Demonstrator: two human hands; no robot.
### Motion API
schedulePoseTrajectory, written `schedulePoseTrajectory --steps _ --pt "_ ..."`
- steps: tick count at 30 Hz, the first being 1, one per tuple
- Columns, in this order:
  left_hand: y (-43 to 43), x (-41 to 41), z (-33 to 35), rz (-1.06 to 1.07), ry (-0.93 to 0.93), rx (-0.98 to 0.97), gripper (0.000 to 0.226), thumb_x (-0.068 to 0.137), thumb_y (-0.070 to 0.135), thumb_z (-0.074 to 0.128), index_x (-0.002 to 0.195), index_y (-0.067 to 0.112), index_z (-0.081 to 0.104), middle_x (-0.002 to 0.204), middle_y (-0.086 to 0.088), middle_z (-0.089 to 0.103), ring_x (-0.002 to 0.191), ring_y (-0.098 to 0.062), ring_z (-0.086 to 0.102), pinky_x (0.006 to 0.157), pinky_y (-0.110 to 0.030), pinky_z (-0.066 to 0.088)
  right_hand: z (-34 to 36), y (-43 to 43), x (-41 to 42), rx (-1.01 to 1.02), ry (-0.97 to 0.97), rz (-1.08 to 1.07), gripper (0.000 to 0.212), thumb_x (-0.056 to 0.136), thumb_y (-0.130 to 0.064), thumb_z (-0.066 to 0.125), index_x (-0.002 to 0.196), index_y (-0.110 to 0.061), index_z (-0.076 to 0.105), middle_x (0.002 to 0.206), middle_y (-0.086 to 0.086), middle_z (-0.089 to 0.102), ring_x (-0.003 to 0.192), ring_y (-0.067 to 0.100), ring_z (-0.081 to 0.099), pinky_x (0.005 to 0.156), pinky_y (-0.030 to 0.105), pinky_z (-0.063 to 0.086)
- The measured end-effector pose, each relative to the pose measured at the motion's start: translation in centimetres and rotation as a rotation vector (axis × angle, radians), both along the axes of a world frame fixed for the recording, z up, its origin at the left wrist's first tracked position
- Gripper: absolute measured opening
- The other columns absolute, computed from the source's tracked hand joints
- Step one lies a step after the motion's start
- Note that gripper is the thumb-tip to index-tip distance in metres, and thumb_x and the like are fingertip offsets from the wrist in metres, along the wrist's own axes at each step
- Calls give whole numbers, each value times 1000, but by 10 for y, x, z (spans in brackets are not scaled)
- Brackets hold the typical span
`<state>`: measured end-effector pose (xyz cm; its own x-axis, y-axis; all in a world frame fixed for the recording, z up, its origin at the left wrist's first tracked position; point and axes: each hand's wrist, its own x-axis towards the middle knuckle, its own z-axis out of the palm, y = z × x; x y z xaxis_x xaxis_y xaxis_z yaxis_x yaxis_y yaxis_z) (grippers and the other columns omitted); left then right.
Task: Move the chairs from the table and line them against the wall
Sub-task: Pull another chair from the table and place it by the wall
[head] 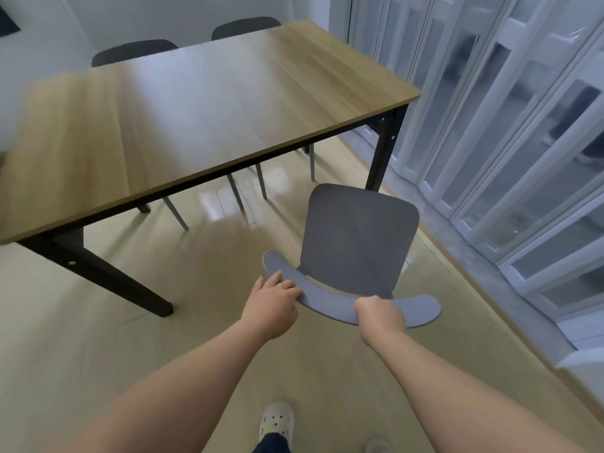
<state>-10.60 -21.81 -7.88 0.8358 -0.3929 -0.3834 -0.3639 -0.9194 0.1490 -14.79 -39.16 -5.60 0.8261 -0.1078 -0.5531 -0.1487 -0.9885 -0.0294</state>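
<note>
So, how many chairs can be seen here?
3. One chair is out on the floor, both hands on its backrest. Two more, far-left chair and far-right chair, are tucked behind the table. Others may be hidden.

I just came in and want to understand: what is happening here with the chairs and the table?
A person is holding a grey chair by its curved backrest, with the left hand and the right hand both on it. This chair stands clear of the wooden table, near the table's corner on the window side. Two more chairs, one and another, are at the table's far side.
</note>
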Motion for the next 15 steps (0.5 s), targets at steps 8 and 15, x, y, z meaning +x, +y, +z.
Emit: schedulePoseTrajectory --steps 8,15 --pt "37 46 20 -248 -121 90 45 93 7 39 137 16 41 146 -10 37 144 -30 21 120 -49 10 0 65 25 9 -53 -239 27 90 3 44 109 -8 60 113 11 67 105 30 63 72 30 43" --pt "62 25 11 -126 -39 -23 47 91 6 39 136 22 42 149 -5 32 147 -28 16 117 -40 24 -13 76 -13 4 -42 -343 18 93 0 44 105 -11 51 118 11 59 110 29 57 79 35 45"
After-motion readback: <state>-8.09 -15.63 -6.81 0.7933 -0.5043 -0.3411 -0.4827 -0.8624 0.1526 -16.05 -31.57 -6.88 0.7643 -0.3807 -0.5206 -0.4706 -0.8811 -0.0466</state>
